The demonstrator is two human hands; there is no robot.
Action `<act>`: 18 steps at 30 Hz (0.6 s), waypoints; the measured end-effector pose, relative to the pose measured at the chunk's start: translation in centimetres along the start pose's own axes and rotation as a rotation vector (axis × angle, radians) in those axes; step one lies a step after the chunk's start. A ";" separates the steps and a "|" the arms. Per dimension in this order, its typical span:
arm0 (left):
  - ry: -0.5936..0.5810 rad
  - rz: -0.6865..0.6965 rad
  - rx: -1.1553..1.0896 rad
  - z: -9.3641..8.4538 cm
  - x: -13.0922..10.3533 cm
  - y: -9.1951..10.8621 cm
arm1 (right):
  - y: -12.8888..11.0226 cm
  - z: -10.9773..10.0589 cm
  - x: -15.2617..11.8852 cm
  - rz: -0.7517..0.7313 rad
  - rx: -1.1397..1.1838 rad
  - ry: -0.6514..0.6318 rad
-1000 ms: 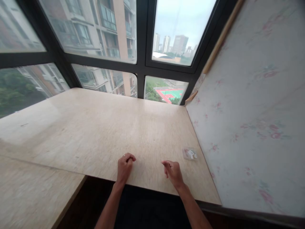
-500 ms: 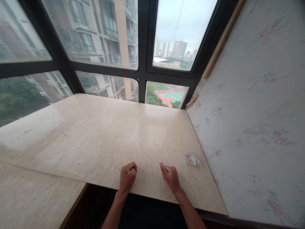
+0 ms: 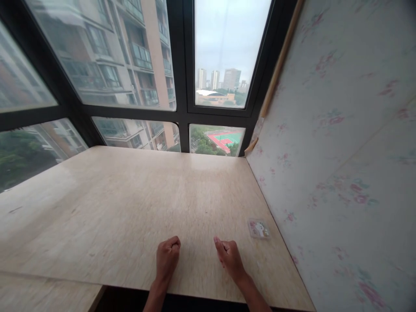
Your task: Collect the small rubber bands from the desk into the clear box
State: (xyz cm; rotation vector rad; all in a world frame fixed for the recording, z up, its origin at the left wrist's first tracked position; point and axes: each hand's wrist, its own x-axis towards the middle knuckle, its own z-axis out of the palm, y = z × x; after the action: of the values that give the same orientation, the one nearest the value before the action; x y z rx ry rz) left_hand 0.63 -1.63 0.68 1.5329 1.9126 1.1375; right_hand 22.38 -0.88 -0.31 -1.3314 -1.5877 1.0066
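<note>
My left hand (image 3: 167, 255) is closed in a fist at the near side of the beige stone-patterned ledge (image 3: 136, 208), its thumb folded in. Across a short gap, my right hand (image 3: 230, 258) forms a fist too, with the thumb pointing up and away from me. Nothing shows in either hand. A small clear plastic box (image 3: 258, 229) with white and reddish contents lies on the ledge, just beyond and right of my right hand, apart from it. What exactly is in the box is too small to tell.
Dark-framed windows (image 3: 182, 86) bound the ledge at the back and left. To the right rises a flower-papered wall (image 3: 325, 151), its paper peeling near the wooden trim (image 3: 282, 60). A lower left ledge section (image 3: 42, 294) borders a dark gap at the front.
The camera view has tilted up and turned a little right, so everything sits lower and further left. Both hands keep their closed shape, and the box stays in place.
</note>
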 end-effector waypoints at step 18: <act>-0.011 0.029 0.071 -0.1 0.1 0.5 | 0.0 -0.3 0.1 0.023 0.127 -0.013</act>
State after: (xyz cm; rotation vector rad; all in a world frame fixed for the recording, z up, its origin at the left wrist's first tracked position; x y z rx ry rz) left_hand 0.80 -1.58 1.16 1.6055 1.9493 1.0813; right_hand 22.67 -0.73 -0.19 -1.2607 -1.4954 1.1135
